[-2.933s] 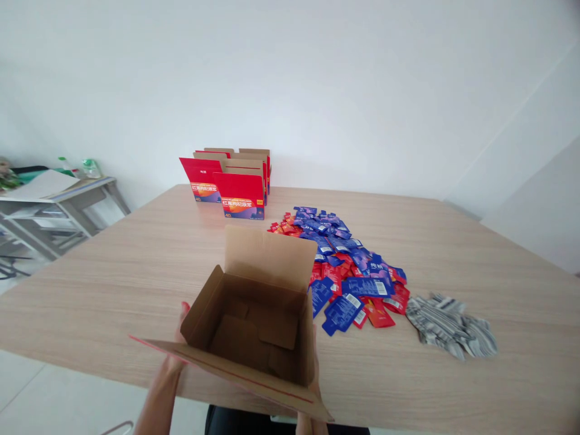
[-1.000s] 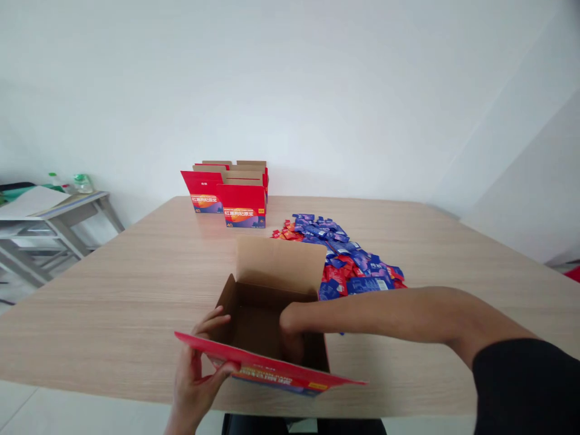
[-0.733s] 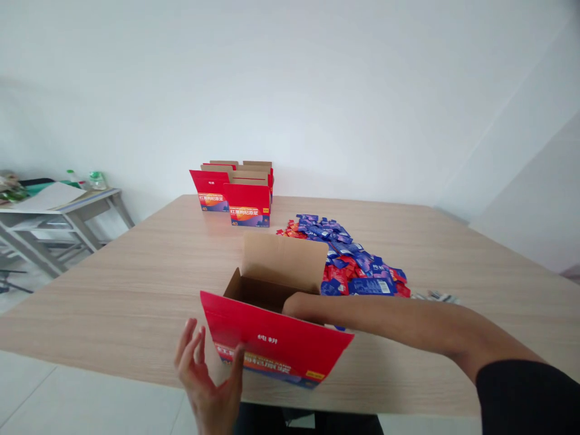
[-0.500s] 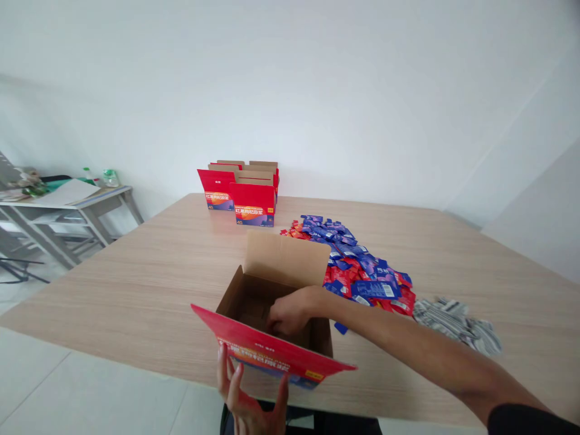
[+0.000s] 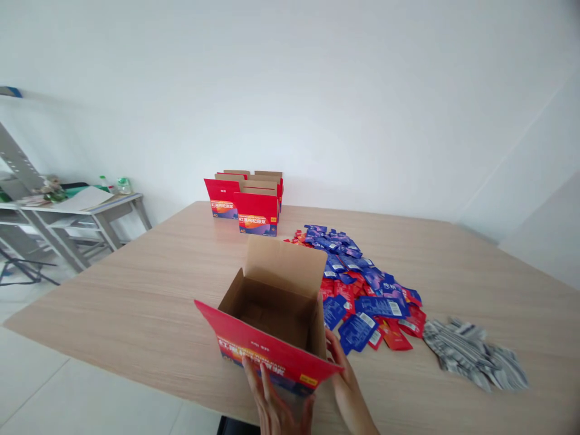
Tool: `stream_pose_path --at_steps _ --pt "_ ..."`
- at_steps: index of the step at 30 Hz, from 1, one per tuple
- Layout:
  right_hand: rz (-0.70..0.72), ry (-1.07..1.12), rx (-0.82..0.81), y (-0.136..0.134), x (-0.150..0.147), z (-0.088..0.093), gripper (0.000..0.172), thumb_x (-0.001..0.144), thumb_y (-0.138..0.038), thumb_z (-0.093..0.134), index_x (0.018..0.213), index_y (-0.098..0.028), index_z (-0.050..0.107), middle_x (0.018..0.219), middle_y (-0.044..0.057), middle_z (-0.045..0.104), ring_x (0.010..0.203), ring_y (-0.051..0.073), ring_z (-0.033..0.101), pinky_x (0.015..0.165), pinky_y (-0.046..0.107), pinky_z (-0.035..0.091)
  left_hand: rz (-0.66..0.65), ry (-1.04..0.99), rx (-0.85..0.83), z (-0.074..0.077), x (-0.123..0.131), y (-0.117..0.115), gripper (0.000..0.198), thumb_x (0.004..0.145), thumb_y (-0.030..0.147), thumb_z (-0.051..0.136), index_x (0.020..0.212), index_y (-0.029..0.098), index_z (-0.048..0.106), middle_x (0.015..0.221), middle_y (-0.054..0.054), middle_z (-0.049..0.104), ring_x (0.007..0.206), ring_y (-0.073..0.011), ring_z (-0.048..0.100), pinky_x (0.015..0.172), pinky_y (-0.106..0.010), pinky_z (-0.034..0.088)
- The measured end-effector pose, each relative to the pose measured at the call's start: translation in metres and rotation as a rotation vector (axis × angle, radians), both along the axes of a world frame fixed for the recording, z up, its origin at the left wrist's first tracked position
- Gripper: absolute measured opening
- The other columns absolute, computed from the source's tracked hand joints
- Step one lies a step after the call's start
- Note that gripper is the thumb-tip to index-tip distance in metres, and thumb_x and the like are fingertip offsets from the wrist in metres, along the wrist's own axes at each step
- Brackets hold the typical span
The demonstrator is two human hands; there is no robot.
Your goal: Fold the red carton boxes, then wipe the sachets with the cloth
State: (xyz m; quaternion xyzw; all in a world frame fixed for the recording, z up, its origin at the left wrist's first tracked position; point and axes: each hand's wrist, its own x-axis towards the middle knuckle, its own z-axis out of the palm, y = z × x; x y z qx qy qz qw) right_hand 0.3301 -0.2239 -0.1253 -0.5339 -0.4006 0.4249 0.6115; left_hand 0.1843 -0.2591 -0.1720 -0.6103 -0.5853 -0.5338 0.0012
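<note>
An open cardboard box (image 5: 254,338) stands near the table's front edge, its red front flap tilted toward me and its plain brown back flap raised. No packets show in the visible part of its inside. My left hand (image 5: 276,405) holds the box's front face, fingers spread against the printed panel. At the right side my right hand (image 5: 345,380) grips the box, with some fingers hidden behind the flap. Just right of the box lies a heap of blue and red sachets (image 5: 378,306).
Several red printed boxes (image 5: 258,214) with raised flaps stand toward the back of the wooden table (image 5: 158,284). Grey-striped sachets (image 5: 471,353) lie at the right. A side desk (image 5: 109,205) with clutter is at the far left, and a white wall rises behind.
My right hand has come out of the box and moved to its outer right side. My left hand has shifted slightly right along the front. The view has shifted a little.
</note>
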Motion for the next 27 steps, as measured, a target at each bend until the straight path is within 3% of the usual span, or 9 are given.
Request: stream_pose_path --at_steps 2,4,10,13,16,19,27 --pt "0.102 0.024 -0.035 0.004 -0.010 -0.005 0.067 0.086 -0.075 0.076 0.137 -0.033 0.077 0.148 0.008 0.074 0.140 0.036 0.065 0.118 0.047 0.052 0.024 -0.017 -0.035 0.006 -0.001 0.010 0.118 0.094 0.030 0.077 0.179 0.022 -0.004 0.185 -0.030 0.001 0.170 -0.0505 0.014 0.125 -0.077 0.036" --pt "0.205 0.037 -0.038 0.015 -0.019 0.003 0.069 0.088 -0.077 0.075 0.142 -0.033 0.076 0.156 0.008 0.069 0.148 0.036 0.060 0.126 0.052 0.044 0.028 -0.035 -0.059 0.011 -0.008 0.022 0.112 0.098 0.033 0.072 0.179 0.022 -0.005 0.185 -0.031 0.001 0.170 -0.0497 0.013 0.126 -0.076 0.034" --pt "0.606 -0.102 0.018 0.062 -0.039 0.042 0.074 0.096 -0.074 0.068 0.158 -0.034 0.064 0.168 0.008 0.058 0.154 0.034 0.055 0.130 0.055 0.037 0.054 -0.059 -0.108 0.022 -0.061 0.084 0.118 0.093 0.041 0.074 0.176 0.009 -0.003 0.182 -0.037 -0.004 0.170 -0.0507 0.003 0.131 -0.073 0.025" --pt "0.714 -0.164 -0.005 0.078 -0.044 0.054 0.081 0.096 -0.077 0.063 0.164 -0.032 0.057 0.173 0.010 0.051 0.156 0.034 0.052 0.129 0.054 0.038 0.106 -0.139 -0.179 0.034 -0.086 0.120 0.121 0.089 0.044 0.074 0.174 0.001 0.000 0.180 -0.040 -0.004 0.170 -0.0502 0.000 0.134 -0.070 0.020" --pt "0.719 -0.197 -0.038 0.083 -0.038 0.054 0.085 0.098 -0.075 0.061 0.168 -0.030 0.051 0.167 0.014 0.058 0.152 0.033 0.055 0.124 0.050 0.044 0.150 -0.186 -0.253 0.050 -0.105 0.155 0.121 0.088 0.039 0.073 0.172 -0.003 -0.003 0.180 -0.041 -0.008 0.170 -0.0468 -0.009 0.135 -0.066 0.017" --pt "0.675 -0.200 -0.069 0.080 -0.024 0.039 0.088 0.097 -0.073 0.062 0.169 -0.026 0.048 0.146 0.016 0.071 0.146 0.033 0.060 0.120 0.050 0.046 0.193 -0.196 -0.278 0.067 -0.121 0.191 0.123 0.086 0.034 0.075 0.171 -0.004 -0.006 0.180 -0.041 -0.011 0.170 -0.0461 -0.015 0.136 -0.064 0.017" --pt "0.419 -0.189 -0.048 0.043 0.018 -0.012 0.078 0.093 -0.077 0.068 0.155 -0.031 0.067 0.151 0.014 0.069 0.133 0.036 0.069 0.111 0.049 0.055 0.266 -0.221 -0.413 0.097 -0.149 0.291 0.124 0.089 0.027 0.077 0.170 -0.003 -0.013 0.178 -0.043 -0.004 0.171 -0.0497 0.000 0.136 -0.063 0.016"
